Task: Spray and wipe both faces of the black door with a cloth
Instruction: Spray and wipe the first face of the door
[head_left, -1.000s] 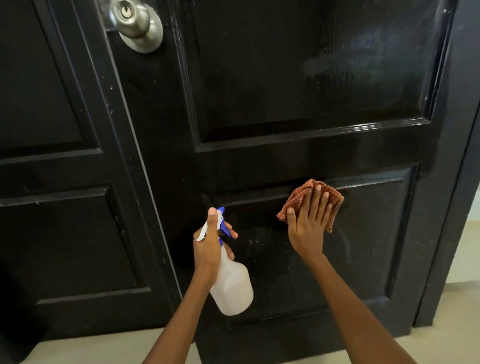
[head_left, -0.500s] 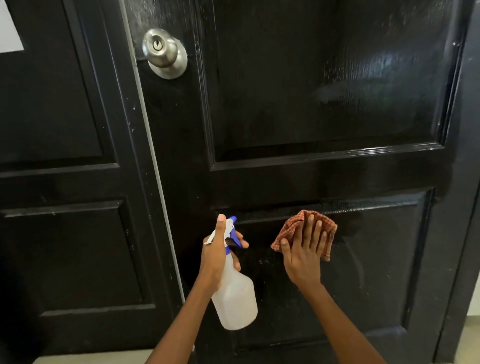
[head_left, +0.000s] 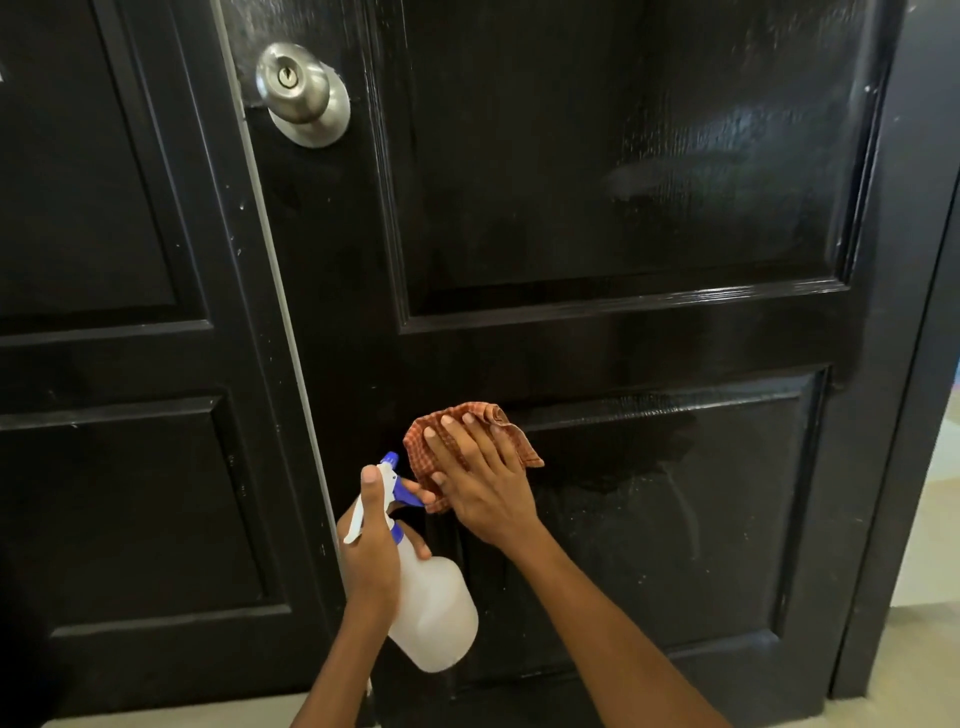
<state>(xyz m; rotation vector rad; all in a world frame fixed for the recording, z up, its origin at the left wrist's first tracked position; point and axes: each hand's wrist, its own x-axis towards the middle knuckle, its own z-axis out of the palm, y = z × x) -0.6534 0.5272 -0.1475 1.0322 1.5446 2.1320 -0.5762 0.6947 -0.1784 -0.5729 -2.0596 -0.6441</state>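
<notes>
head view: the black door (head_left: 597, 208) filled most of the frame, its glossy panelled face turned toward the camera, with a second black door leaf (head_left: 104, 260) to its left. a round metal knob (head_left: 301, 91) with a keyhole sat near the door's upper left edge. the upper panel showed a pale streaky sheen on its right part, and the lower panel carried fine specks and a damp-looking patch to the right of the hands.

the right hand (head_left: 480, 480) lay flat against the door at the top left corner of the lower panel, fingers spread and extended, pressing a crumpled orange checked cloth (head_left: 462, 421) against the surface. the cloth stuck out above and to both sides of the fingers; it was pinned under the palm and not gripped in a fist.

the left hand (head_left: 371, 551) was wrapped closed around the neck of a translucent white spray bottle (head_left: 434, 613), thumb up along the white and blue spray head (head_left: 389, 486), one finger curled at the blue trigger. the bottle hung tilted, nozzle pointing toward the door, just beside the cloth's lower left edge. both bare forearms rose from the bottom of the frame. pale floor (head_left: 924, 649) showed at lower right past the door frame.
</notes>
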